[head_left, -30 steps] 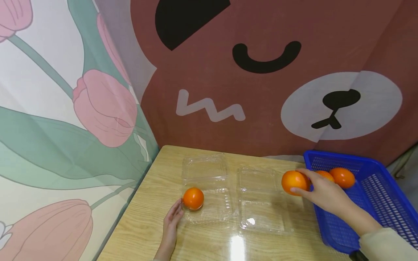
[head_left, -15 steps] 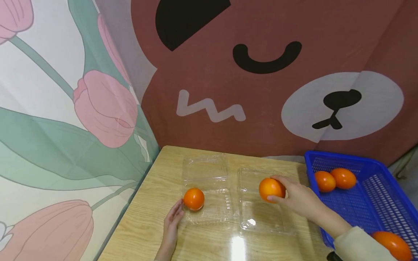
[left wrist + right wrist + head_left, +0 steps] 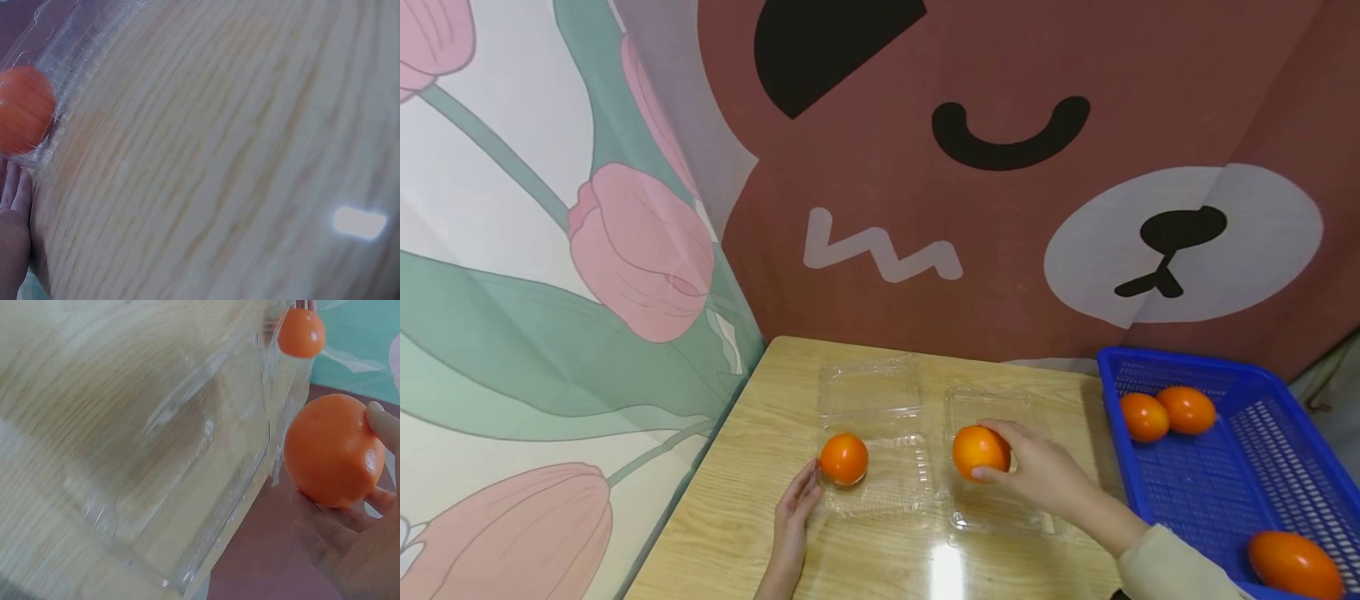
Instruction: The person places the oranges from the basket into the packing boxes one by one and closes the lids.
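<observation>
My right hand (image 3: 1047, 477) holds an orange (image 3: 980, 452) between thumb and fingers over the right-hand clear plastic clamshell box (image 3: 1000, 515), whose lid lies back. In the right wrist view, the thumb presses one side of the orange (image 3: 334, 450) and the fingers lie under it. Another orange (image 3: 844, 459) sits in the left part of the left clear clamshell box (image 3: 898, 496), also opened out. Beside that box, my left hand (image 3: 793, 508) rests with its extended fingertips at the box edge next to the orange; the left wrist view shows those fingers (image 3: 23, 190) fairly straight.
A blue plastic basket (image 3: 1210, 496) stands at the right of the wooden table (image 3: 715, 508). Two oranges (image 3: 1186, 410) lie at its back left and one orange (image 3: 1295, 565) at its front. Printed cloths (image 3: 880, 325) hang behind and to the left.
My right hand has carried the orange leftward from the basket's edge to above the right box. The basket's front orange has come into view. My left hand has stayed put.
</observation>
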